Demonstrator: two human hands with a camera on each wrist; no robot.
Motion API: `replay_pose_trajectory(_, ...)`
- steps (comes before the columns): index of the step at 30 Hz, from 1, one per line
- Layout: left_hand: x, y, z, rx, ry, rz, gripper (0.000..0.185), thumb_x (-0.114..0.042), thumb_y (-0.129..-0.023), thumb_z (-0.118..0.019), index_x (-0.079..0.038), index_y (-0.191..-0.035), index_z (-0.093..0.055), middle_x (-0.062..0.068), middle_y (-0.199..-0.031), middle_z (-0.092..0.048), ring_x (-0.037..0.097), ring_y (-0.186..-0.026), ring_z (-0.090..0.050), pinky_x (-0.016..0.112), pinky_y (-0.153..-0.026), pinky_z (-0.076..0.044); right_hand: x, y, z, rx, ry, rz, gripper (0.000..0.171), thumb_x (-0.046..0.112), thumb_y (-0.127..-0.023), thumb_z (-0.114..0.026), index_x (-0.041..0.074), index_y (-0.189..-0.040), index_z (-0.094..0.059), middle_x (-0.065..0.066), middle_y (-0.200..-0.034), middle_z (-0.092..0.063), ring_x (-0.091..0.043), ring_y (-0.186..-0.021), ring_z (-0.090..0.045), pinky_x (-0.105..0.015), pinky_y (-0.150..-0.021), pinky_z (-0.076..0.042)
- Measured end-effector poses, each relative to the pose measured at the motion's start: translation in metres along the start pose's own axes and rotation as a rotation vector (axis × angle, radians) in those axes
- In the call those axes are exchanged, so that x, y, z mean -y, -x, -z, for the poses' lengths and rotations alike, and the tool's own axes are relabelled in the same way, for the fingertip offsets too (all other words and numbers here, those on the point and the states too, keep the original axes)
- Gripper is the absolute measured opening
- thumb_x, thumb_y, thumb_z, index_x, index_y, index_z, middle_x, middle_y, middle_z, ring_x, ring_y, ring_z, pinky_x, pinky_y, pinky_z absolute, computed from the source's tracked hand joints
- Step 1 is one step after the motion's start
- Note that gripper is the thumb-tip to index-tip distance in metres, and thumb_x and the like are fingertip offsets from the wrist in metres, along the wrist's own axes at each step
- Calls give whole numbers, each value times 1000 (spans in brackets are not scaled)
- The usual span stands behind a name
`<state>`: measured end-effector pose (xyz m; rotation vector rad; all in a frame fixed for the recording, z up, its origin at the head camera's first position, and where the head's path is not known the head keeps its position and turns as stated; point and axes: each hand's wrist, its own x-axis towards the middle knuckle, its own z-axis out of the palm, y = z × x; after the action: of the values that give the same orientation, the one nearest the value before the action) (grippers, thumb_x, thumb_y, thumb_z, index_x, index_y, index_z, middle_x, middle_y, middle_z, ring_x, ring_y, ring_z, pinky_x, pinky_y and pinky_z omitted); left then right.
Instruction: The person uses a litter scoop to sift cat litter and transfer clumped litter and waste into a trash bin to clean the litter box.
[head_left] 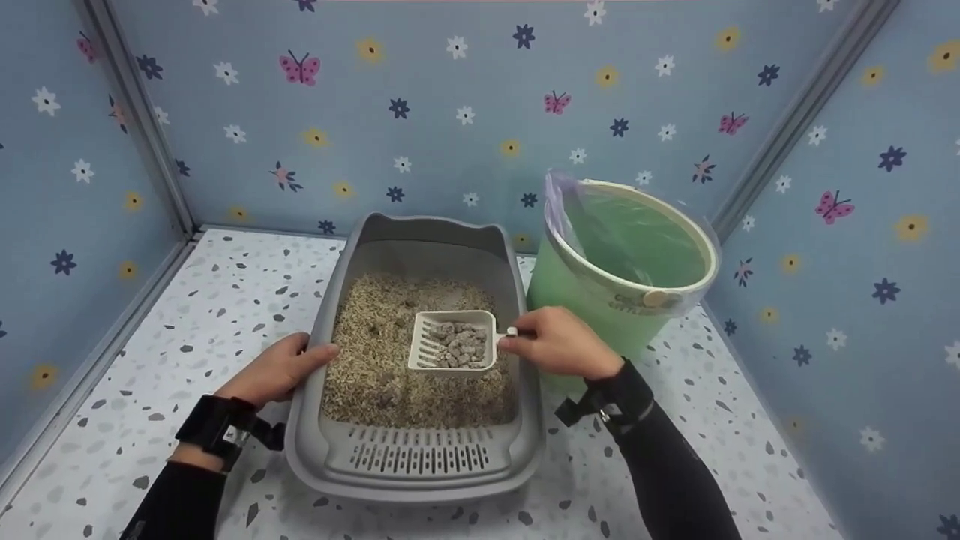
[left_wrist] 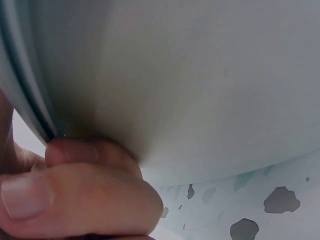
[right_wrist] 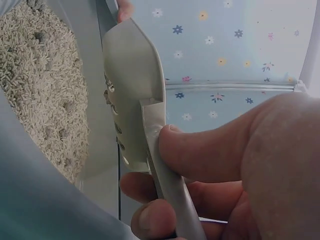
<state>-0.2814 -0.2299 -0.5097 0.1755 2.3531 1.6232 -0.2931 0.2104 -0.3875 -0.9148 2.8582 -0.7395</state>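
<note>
A grey litter box (head_left: 420, 457) filled with pale pellet litter (head_left: 375, 352) sits on the speckled floor. My left hand (head_left: 281, 367) grips its left rim, thumb over the edge; in the left wrist view the fingers (left_wrist: 75, 200) curl under the box wall (left_wrist: 200, 80). My right hand (head_left: 559, 343) holds the handle of a white slotted scoop (head_left: 454, 341), which hangs level over the litter with several grey clumps (head_left: 461, 345) in it. In the right wrist view the thumb (right_wrist: 200, 150) presses on the scoop handle (right_wrist: 160, 150), and litter (right_wrist: 45, 90) lies below.
A green bin (head_left: 622, 262) lined with a clear bag stands right of the litter box, close behind my right hand. Blue walls with flowers and butterflies enclose the speckled floor (head_left: 187, 315) on three sides.
</note>
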Motion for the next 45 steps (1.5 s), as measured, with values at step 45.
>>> replay_pose_trajectory(45,1,-2,-1,-1,-26,-9,59,-53,-112,-62,4,-126,-52,7,-93,-58,14,-68,-53,28,-56,-52,-29,20,199,-157,413,-517,42,43,-103,-80,3,-91,-81,-4,-74,-62,-24,-66,-53,-39,-56,-44)
